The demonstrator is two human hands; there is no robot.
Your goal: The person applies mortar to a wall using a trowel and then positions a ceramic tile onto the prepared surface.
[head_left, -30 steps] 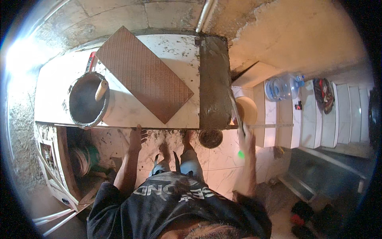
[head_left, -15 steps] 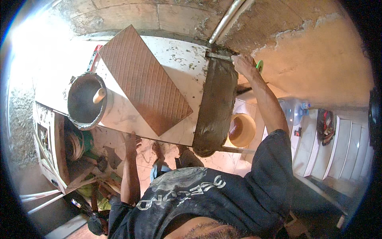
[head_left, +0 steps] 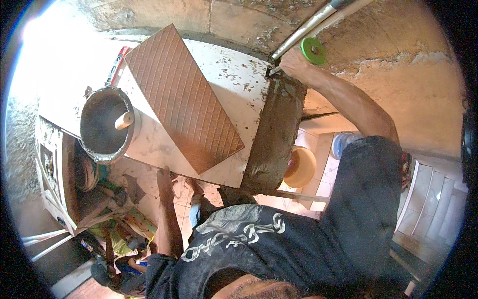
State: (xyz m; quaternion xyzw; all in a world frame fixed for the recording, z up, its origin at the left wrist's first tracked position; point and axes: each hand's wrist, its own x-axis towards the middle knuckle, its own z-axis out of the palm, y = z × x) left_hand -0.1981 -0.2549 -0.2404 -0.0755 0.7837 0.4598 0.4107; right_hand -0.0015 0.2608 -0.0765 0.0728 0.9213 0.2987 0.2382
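Note:
My right hand (head_left: 295,66) is closed round a tool with a metal end and a round green disc (head_left: 313,51); its exact kind is unclear. The metal end is at the far corner of a strip of wet grey mortar (head_left: 278,129). That strip borders a white marbled tile surface (head_left: 224,94). My left hand (head_left: 164,174) is at the near edge of this surface, its fingers mostly hidden. Across the white surface lies a brown tile (head_left: 184,99), ribbed back up. To its left stands a mortar-smeared bucket (head_left: 105,149), a wooden-handled tool (head_left: 124,120) inside.
A red spirit level (head_left: 118,65) lies behind the bucket. Below the mortar strip's right side is a yellow tub (head_left: 304,167), with a clear plastic bottle (head_left: 343,143) beyond. Pale pipes (head_left: 303,30) run along the back wall. Stairs (head_left: 430,199) are at right; another person (head_left: 112,271) is at lower left.
My right hand has moved a little left and away from me, turning the tool so the green disc shows fully. My torso has leaned right. The left hand stays at the edge.

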